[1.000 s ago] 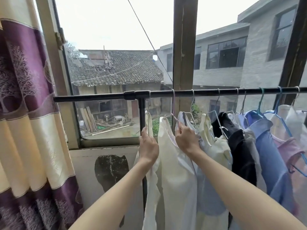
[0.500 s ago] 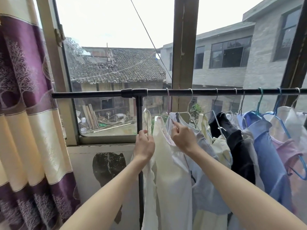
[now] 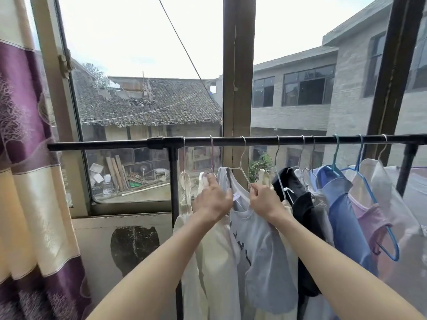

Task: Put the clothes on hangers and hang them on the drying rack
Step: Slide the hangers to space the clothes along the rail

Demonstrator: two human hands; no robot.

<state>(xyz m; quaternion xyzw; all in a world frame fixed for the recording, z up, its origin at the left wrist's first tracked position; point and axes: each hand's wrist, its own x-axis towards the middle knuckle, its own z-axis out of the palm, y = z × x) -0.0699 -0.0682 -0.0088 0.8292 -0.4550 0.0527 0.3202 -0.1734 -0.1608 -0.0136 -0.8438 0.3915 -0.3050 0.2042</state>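
Reaching up to a black drying rack (image 3: 288,141) set against a window (image 3: 147,88), a person straightens a pale grey T-shirt (image 3: 261,245) hanging from a white wire hanger (image 3: 241,162), whose hook is over the bar. The left hand (image 3: 213,199) has its fingers curled round the shirt's left shoulder at the collar, while the right hand (image 3: 265,202) pinches the right shoulder against the hanger's sloping arm. Holding both shoulders at once appears meant to centre the cloth so it hangs level and does not slide off. The shirt is light and thin, with a white neck label and a dark printed mark down its front; it falls straight. It sits between a cream garment (image 3: 217,262) on its left and a black top (image 3: 305,218) on its right, all touching. Farther right hang a blue shirt (image 3: 344,218) and a pink one (image 3: 372,220) on a blue hanger (image 3: 369,192). A purple and cream curtain (image 3: 25,181) frames the left edge.
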